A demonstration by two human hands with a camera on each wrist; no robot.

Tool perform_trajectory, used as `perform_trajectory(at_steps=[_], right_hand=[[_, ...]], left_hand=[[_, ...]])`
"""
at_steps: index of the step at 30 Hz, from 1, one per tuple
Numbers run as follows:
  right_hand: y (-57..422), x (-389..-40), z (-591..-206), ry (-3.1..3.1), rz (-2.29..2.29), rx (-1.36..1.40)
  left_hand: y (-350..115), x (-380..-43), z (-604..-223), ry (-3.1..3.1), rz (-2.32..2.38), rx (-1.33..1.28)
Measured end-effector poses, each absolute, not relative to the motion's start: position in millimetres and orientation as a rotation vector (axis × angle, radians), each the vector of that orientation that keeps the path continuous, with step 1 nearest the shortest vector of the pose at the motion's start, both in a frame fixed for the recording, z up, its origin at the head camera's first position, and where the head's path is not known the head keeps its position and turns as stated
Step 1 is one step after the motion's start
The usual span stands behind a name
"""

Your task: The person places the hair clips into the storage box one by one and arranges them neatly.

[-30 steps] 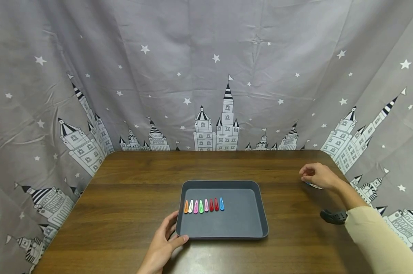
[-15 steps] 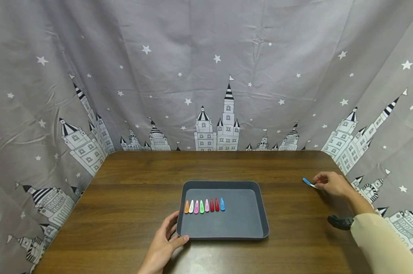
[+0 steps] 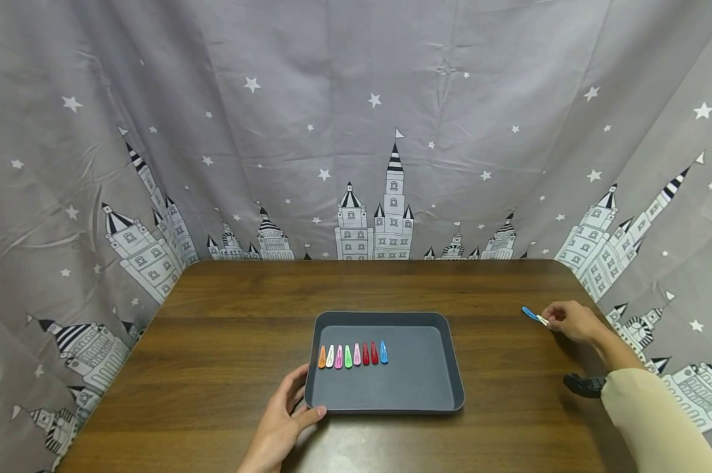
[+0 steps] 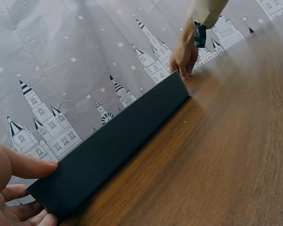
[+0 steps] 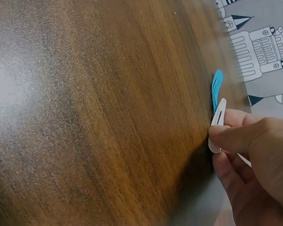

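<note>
A dark grey rectangular tray (image 3: 418, 387) lies on the table, holding a row of snap hair clips in orange, white, pink, green, red and blue. At its near left corner my left hand (image 3: 279, 417) grips the tray, thumb by the rim and fingers round the side. Over at the table's right, my right hand (image 3: 575, 320) pinches a white snap hair clip (image 5: 218, 127) between thumb and fingers. A blue snap hair clip (image 5: 217, 88) lies beside the white one, its near end partly behind it.
The brown wooden table (image 3: 226, 341) extends on all sides of the tray. Behind it hangs a grey curtain (image 3: 273, 131) printed with castles and stars. A dark strap-like device (image 3: 585, 385) sits at the right wrist.
My right hand has drawn back to the right, uncovering the blue hair clip, and now pinches the white one. My left hand and the tray stay in place.
</note>
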State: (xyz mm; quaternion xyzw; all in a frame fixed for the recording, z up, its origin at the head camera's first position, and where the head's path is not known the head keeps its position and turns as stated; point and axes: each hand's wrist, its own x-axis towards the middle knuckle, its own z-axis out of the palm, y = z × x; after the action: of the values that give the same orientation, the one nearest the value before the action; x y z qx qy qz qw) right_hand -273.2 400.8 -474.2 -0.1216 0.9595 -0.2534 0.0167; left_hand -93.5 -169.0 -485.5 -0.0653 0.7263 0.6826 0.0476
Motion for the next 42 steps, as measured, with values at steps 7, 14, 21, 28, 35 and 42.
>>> perform_trajectory(at_steps=[7, 14, 21, 28, 35, 42], right_hand=[[398, -271, -471, 2.933, -0.81, -0.391], [401, -268, -470, 2.884, -0.936, -0.413], [400, -268, -467, 2.794, -1.118, -0.405], [381, -271, -458, 2.625, -1.321, -0.352], [353, -273, -452, 2.478, -1.457, -0.334], [322, -271, -446, 2.36, -1.549, -0.333]], left_hand=[[-169, -93, -485, 2.212, 2.083, -0.199], [-169, -93, -487, 2.209, 2.089, -0.186], [-170, -93, -487, 2.198, 2.093, -0.185], [-171, -94, -486, 2.193, 2.091, -0.204], [-170, -94, -486, 2.19, 2.098, -0.201], [-169, -93, -485, 2.188, 2.103, -0.197]])
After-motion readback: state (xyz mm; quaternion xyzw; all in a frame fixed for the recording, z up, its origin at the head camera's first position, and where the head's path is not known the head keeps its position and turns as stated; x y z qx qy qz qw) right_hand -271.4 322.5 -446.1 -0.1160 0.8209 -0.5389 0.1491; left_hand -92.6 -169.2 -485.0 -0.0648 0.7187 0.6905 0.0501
